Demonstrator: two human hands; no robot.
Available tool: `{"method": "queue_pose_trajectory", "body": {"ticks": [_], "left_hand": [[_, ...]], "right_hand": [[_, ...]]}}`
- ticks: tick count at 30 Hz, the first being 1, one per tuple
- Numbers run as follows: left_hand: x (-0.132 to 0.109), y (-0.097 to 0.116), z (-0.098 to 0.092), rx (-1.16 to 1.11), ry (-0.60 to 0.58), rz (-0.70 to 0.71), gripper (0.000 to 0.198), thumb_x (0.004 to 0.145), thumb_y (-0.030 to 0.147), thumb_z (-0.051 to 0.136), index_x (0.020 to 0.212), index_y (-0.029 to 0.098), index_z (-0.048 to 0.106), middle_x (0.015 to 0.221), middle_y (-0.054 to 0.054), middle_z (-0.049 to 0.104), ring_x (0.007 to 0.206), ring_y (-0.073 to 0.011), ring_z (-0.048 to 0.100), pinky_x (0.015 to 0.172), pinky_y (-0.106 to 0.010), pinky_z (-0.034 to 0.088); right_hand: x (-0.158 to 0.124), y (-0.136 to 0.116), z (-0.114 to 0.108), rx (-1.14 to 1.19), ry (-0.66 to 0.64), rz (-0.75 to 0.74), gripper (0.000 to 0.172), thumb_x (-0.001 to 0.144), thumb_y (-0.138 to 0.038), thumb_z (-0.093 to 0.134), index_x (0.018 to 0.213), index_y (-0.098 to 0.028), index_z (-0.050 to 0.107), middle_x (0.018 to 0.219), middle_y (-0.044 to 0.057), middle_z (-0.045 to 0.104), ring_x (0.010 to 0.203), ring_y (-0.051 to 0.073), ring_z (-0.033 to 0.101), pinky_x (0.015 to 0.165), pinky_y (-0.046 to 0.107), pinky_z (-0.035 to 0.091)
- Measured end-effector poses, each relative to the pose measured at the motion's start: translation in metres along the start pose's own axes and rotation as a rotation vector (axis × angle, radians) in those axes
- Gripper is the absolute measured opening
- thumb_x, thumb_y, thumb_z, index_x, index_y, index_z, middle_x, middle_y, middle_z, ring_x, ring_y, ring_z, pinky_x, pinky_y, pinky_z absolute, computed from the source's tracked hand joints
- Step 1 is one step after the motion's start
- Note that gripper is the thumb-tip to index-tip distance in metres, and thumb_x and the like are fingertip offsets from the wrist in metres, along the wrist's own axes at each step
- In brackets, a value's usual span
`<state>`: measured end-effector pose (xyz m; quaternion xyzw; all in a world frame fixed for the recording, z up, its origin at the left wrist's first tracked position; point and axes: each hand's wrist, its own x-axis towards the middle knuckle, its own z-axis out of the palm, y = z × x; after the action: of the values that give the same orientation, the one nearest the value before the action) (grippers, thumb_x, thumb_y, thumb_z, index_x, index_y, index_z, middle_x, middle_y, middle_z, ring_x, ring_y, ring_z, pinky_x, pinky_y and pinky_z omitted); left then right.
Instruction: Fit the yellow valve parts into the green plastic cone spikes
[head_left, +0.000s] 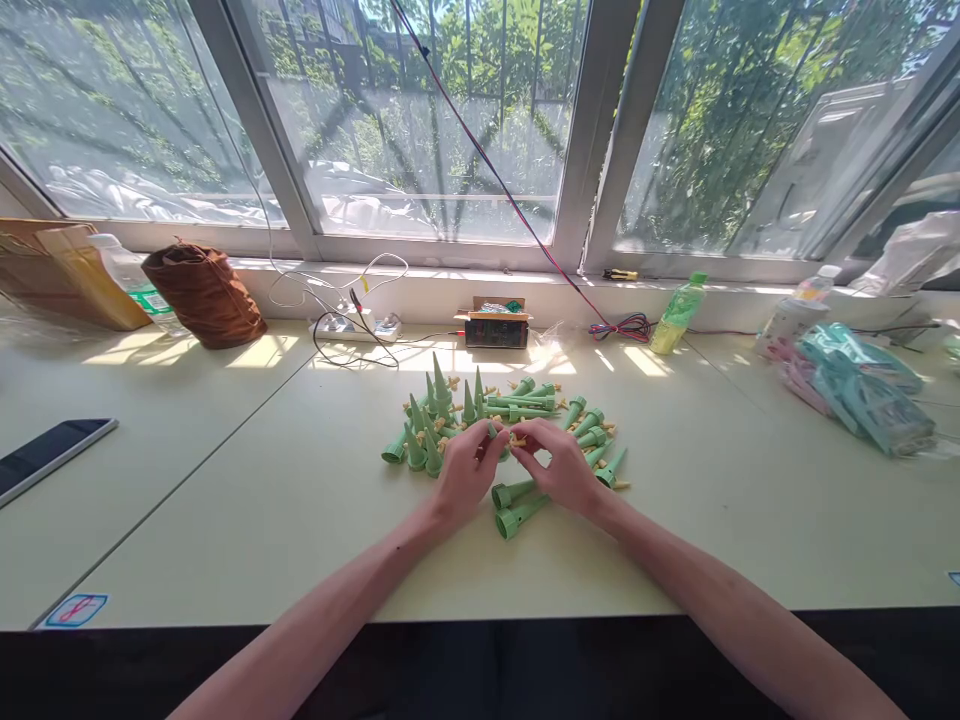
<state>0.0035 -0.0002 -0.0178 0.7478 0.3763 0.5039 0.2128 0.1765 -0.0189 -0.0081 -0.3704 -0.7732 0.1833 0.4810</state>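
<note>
My left hand is closed around a green plastic watering spike, its tapered tip showing between thumb and fingers. Close beside it, my right hand pinches a small yellowish valve piece at the spike's side. Whether the valve sits in the spike cannot be seen, as my fingers cover the joint. Left of my hands, several green spikes stand point up among others lying down. More spikes with yellowish valves lie to the right, and two spikes lie nearest me, wide ends toward the left.
Behind the pile stand a small open box and a white power strip with cables. A brown pouch and a tablet are at left. To the right are a green-capped bottle and teal plastic packs.
</note>
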Motion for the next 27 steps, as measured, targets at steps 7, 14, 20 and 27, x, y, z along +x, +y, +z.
{"method": "queue_pose_trajectory", "body": {"ticks": [7,14,20,27], "left_hand": [[-0.0002,0.0014,-0.0004,-0.007,-0.002,-0.004,0.029,0.095,0.041,0.052,0.084,0.017,0.063,0.066,0.000,0.063,0.056,-0.0110,0.056,0.054,-0.021,0.047],[-0.0005,0.0009,-0.0001,-0.005,-0.008,-0.003,0.029,0.096,0.040,0.052,0.082,0.017,0.063,0.065,0.000,0.061,0.054,-0.0103,0.053,0.053,-0.021,0.045],[-0.0010,-0.0002,-0.0003,0.027,-0.026,0.008,0.029,0.096,0.039,0.052,0.079,0.017,0.061,0.061,0.002,0.054,0.052,-0.0089,0.046,0.052,-0.020,0.043],[-0.0003,0.0004,-0.0004,0.031,-0.031,0.025,0.028,0.097,0.036,0.052,0.078,0.017,0.059,0.061,0.003,0.049,0.052,-0.0079,0.040,0.051,-0.019,0.039]], "right_hand": [[-0.0004,0.0039,0.0005,-0.005,-0.024,0.013,0.011,0.095,-0.021,0.055,0.103,-0.020,0.062,0.083,0.004,0.063,0.072,0.017,0.058,0.067,0.030,0.048],[-0.0013,0.0035,0.0003,-0.022,-0.055,0.055,0.013,0.095,-0.020,0.053,0.103,-0.018,0.063,0.080,0.003,0.064,0.067,0.016,0.058,0.066,0.029,0.046],[-0.0022,0.0039,-0.0003,-0.034,-0.079,0.066,0.013,0.096,-0.021,0.052,0.102,-0.018,0.063,0.079,0.003,0.064,0.063,0.015,0.058,0.064,0.028,0.045],[-0.0021,0.0031,-0.0005,-0.010,-0.107,0.092,0.015,0.098,-0.023,0.050,0.101,-0.018,0.064,0.069,0.000,0.060,0.057,0.014,0.057,0.059,0.026,0.046]]}}
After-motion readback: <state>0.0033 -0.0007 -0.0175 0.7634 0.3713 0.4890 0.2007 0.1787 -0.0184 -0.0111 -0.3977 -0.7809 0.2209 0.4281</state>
